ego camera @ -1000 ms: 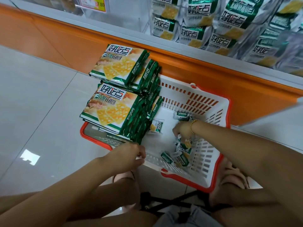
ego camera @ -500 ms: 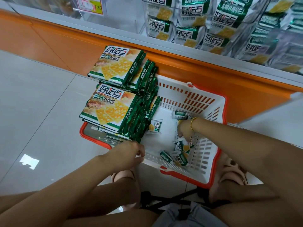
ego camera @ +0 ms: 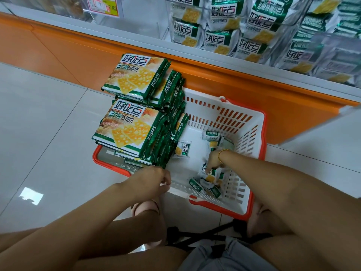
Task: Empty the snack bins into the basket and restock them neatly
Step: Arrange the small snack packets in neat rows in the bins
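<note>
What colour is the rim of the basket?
The basket rim is orange-red, with white slatted walls. It shows best in the head view.

A shop: price tag [ego camera: 104, 6]; shelf bins of cracker packets [ego camera: 230, 26]; shopping basket [ego camera: 252, 141].

Basket [ego camera: 244, 122] — one; large cracker-pack stacks [ego camera: 127, 132] — two; small packets [ego camera: 183, 149] loose inside — several, count unclear.
</note>
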`<control>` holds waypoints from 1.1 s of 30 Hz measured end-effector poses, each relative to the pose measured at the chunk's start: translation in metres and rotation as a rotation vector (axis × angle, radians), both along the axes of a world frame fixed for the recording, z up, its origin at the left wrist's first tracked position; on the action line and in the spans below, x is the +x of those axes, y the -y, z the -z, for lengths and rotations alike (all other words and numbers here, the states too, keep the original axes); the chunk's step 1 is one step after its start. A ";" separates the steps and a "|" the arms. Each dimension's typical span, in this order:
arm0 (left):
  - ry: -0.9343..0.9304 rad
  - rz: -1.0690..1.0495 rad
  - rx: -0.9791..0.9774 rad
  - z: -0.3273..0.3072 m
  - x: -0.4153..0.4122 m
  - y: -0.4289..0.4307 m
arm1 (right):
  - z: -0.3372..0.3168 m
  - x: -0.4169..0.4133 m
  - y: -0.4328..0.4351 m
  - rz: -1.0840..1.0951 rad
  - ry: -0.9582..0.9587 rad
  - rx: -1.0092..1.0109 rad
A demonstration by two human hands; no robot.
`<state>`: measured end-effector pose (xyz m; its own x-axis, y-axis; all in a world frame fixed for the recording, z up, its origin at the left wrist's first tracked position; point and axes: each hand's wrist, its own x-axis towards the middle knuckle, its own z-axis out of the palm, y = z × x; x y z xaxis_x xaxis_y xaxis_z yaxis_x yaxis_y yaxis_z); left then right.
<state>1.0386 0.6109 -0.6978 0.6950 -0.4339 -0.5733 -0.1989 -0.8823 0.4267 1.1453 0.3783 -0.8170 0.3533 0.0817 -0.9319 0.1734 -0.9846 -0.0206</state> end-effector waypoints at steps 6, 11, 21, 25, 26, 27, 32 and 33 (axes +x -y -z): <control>0.001 0.002 0.007 -0.002 -0.001 0.000 | 0.000 -0.013 -0.001 -0.019 -0.039 -0.025; -0.009 0.006 0.026 -0.005 -0.001 0.002 | 0.000 -0.022 0.000 0.011 -0.060 0.020; -0.164 -0.253 -0.238 -0.031 0.016 0.028 | -0.069 -0.009 0.022 0.692 -0.167 0.518; -0.366 -0.626 -0.462 -0.042 0.029 0.043 | -0.126 -0.006 0.036 0.874 -0.132 0.913; -0.411 -0.707 -0.524 -0.045 0.032 0.046 | -0.137 -0.007 0.038 0.904 -0.129 0.998; -0.440 -0.768 -0.586 -0.049 0.035 0.050 | -0.150 -0.009 0.038 0.885 -0.108 1.059; -0.383 -0.898 -0.841 -0.067 0.054 0.066 | -0.197 -0.013 0.033 0.756 0.123 1.205; -0.366 -0.909 -0.861 -0.070 0.058 0.069 | -0.205 -0.014 0.034 0.743 0.179 1.216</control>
<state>1.0965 0.5423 -0.6278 0.7959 -0.2146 -0.5662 0.5686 -0.0566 0.8207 1.1313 0.3447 -0.6122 0.7701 0.5282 -0.3578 -0.2735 -0.2335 -0.9331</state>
